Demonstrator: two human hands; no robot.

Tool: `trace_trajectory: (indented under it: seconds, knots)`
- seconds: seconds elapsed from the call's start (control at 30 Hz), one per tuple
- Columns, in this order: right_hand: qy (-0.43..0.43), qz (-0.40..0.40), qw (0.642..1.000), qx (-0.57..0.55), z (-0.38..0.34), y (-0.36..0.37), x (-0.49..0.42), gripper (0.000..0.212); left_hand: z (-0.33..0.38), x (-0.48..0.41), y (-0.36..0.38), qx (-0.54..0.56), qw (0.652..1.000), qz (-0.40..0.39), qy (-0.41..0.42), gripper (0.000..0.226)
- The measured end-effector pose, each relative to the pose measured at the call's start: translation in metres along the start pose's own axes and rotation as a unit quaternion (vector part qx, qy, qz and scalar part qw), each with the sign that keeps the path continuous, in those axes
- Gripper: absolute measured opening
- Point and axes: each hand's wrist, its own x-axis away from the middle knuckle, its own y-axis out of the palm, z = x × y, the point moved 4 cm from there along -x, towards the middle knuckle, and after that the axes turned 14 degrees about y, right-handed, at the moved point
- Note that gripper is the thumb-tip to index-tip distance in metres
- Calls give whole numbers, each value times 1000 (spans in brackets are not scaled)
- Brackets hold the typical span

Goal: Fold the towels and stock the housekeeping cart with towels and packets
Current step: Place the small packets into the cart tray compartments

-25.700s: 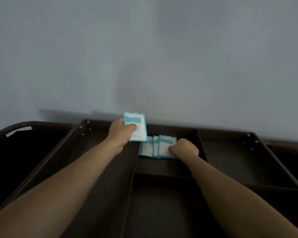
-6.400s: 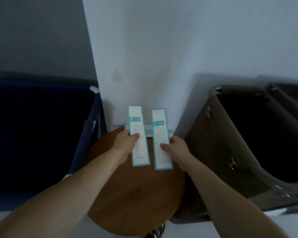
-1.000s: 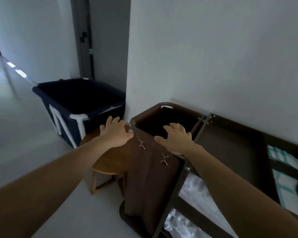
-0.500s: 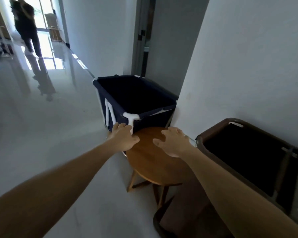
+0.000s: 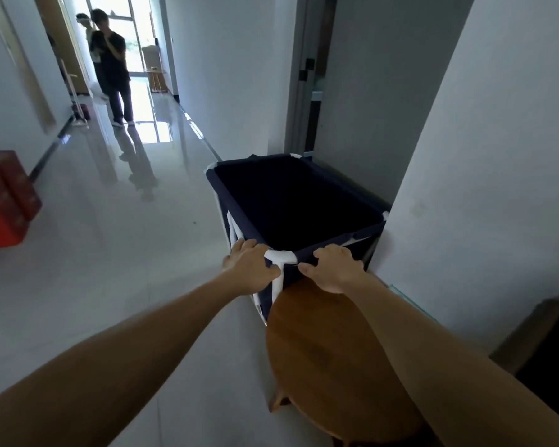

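Matt navy cloth bin (image 5: 291, 201), white fabric trim (image 5: 279, 255) on its corner between left hand (image 5: 250, 269) and right hand (image 5: 334, 269), smooth satin wooden stool (image 5: 329, 356) below the right hand, glossy reflective floor (image 5: 126, 253) beside the left hand, matt painted wall (image 5: 481, 188) beside the right hand.

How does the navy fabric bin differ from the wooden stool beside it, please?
The navy fabric bin is rectangular with white trim; the wooden stool is round and brown. The left hand and right hand grip the bin's rim, not the stool. Both stand by the wall.
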Motion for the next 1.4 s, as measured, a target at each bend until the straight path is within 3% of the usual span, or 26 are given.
trace_trajectory:
  seconds: [0.27, 0.4, 0.63, 0.87, 1.03, 1.27, 1.4]
  knots:
    - [78, -83, 993, 13, 46, 40, -97, 71, -9, -109, 68, 33, 993, -104, 53, 52]
    - [124, -112, 986, -9, 71, 59, -133, 66, -11, -165, 115, 73, 974, -190, 100, 70]
    - [295, -89, 950, -48, 137, 76, -169, 62, 4, -256, 171, 106, 931, -293, 189, 68]
    - [403, -118, 901, -111, 221, 112, -178, 57, 59, -300, 237, 135, 892, -373, 218, 69]
    - [431, -116, 882, -150, 283, 140, -211, 56, 94, -326, 281, 117, 889, -394, 203, 62]
    - [442, -109, 876, -162, 356, 194, -265, 53, 118, -365, 363, 119, 892, -394, 189, 35]
    - [434, -117, 885, -122, 394, 236, -290, 59, 123, -371, 418, 138, 883, -416, 171, 38]
